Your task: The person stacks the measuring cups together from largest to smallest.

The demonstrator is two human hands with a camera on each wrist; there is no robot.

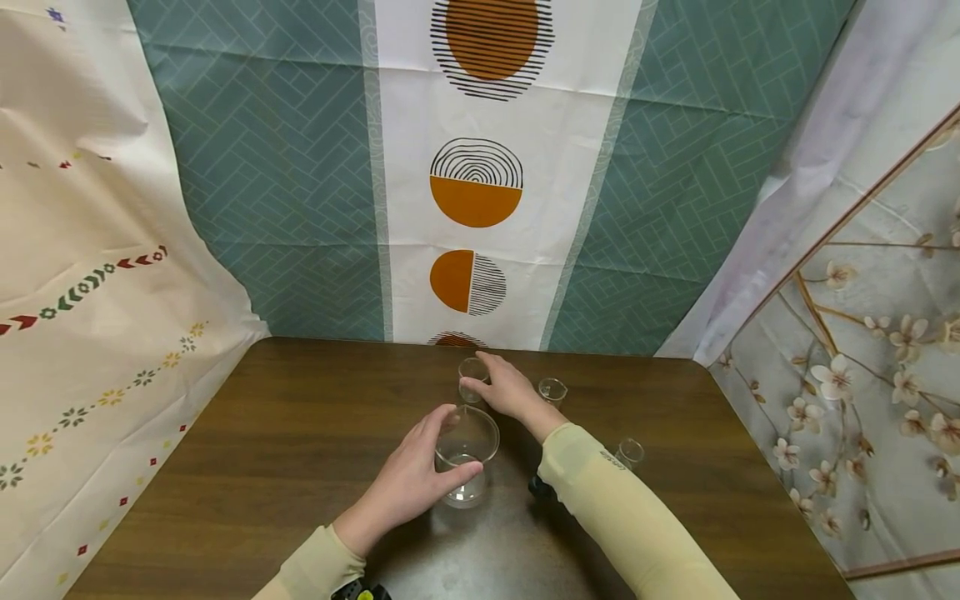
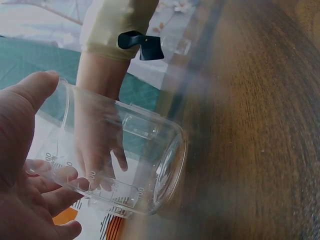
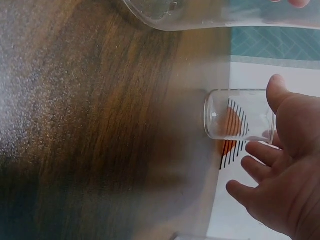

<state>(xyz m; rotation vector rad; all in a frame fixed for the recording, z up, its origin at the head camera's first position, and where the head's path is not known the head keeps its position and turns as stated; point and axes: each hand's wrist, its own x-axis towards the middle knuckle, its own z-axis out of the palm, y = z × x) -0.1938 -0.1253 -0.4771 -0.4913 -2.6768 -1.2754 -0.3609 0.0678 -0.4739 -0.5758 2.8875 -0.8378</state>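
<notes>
A large clear glass beaker [image 1: 480, 454] with white markings is near the middle of the wooden table. My left hand [image 1: 412, 471] holds it by the upper part, thumb across the near side and fingers on the far side. The left wrist view shows the same beaker [image 2: 145, 165] from its side. Behind it, close to the table's back edge, stands a smaller clear beaker [image 1: 469, 392]. My right hand [image 1: 510, 392] holds this one near its rim, thumb and fingers on opposite sides, as the right wrist view of the small beaker [image 3: 225, 117] shows. Both beakers look empty.
To the right of my right hand stands another small glass beaker [image 1: 552, 390]. A further small glass vessel [image 1: 630, 452] is partly hidden behind my right sleeve [image 1: 622, 508]. Patterned cloths hang behind the brown table [image 1: 225, 467] and on both its sides.
</notes>
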